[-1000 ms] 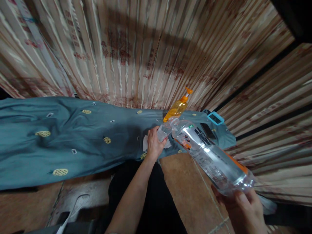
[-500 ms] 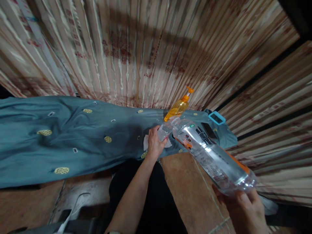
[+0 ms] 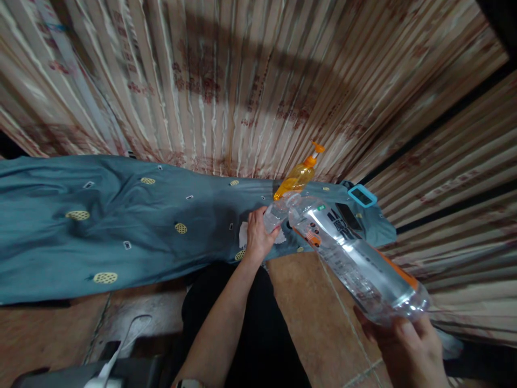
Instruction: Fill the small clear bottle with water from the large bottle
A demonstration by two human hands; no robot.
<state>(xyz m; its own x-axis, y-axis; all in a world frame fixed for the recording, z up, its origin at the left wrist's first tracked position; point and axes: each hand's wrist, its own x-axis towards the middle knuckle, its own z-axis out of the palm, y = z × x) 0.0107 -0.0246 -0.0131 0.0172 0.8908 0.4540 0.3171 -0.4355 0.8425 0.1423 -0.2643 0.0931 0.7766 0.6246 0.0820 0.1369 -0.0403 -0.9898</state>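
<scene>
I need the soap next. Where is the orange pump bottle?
In the head view, the orange pump bottle stands right of centre on the blue cloth, against the curtain, just beyond the left hand.

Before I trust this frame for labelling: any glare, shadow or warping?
Head view: glare streaks the big clear bottle held by the right hand; a broad shadow darkens the curtain; its stripes fan outward, wide-angle warping; edges look soft.

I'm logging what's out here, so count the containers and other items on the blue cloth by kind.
Large clear plastic bottle, tipped in the right hand: 1
Small clear cup, in the left hand's grip: 1
Orange pump bottle: 1
Blue-framed device: 1
Dark phone-like slab: 1
White tissue: 1
Total: 6
</scene>
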